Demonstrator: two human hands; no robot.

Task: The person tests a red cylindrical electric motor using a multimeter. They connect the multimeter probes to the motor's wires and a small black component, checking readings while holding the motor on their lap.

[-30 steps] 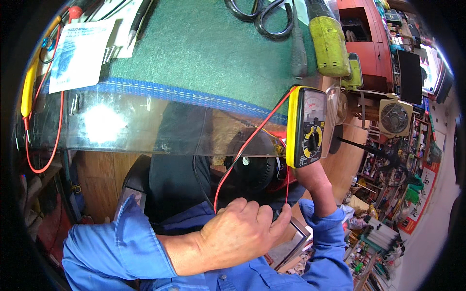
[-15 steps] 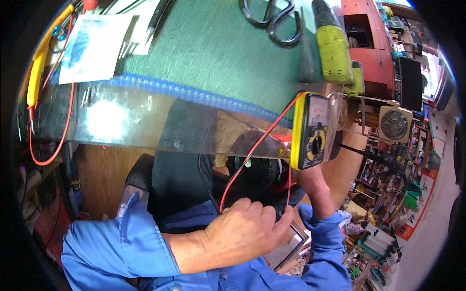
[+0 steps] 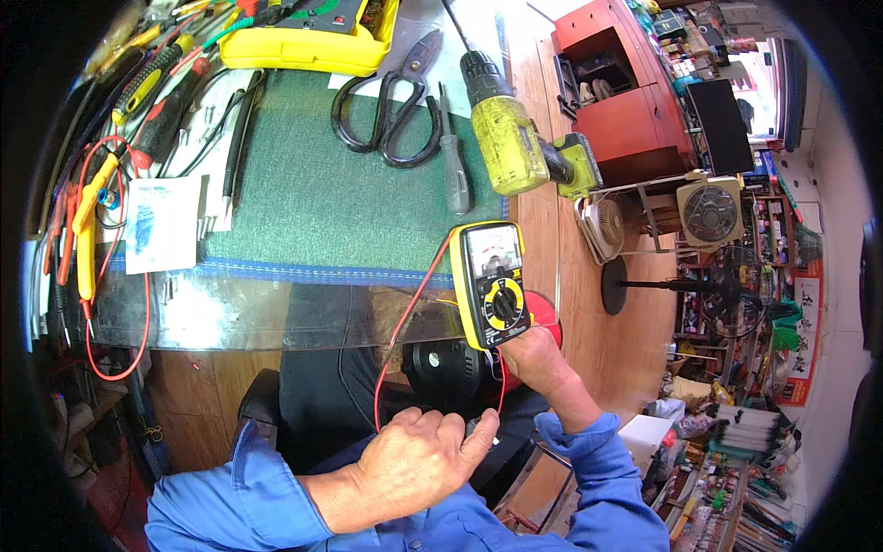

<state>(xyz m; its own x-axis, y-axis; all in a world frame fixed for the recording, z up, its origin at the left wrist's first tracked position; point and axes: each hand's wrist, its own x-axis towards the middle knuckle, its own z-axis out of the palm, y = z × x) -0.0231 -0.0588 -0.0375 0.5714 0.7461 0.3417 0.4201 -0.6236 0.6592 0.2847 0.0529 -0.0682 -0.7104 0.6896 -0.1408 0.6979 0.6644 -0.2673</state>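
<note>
A yellow-and-black analog multimeter (image 3: 467, 299) stands tilted over the near edge of the table, dial and needle window facing me. My right hand (image 3: 541, 363) is closed at its lower end, the fingers mostly hidden behind the meter. A red test lead (image 3: 391, 354) loops from the meter down to my left hand (image 3: 414, 460), which is closed around it over my lap, thumb along the top. Whatever else lies inside that fist is hidden. Below the meter, between my legs, sits a round black motor-like part (image 3: 440, 375), partly covered.
On the green mat (image 3: 322, 184) lie black-handled scissors (image 3: 391, 120), a grey screwdriver (image 3: 454, 175) and a green cordless drill (image 3: 510, 138). Screwdrivers and leads crowd the left, near a yellow case (image 3: 303, 55). A standing fan (image 3: 731, 290) and cluttered shelves occupy the right.
The view has tipped up and right, so the table sits lower and further left in it. The multimeter's face has turned more toward me. Both hands keep their holds.
</note>
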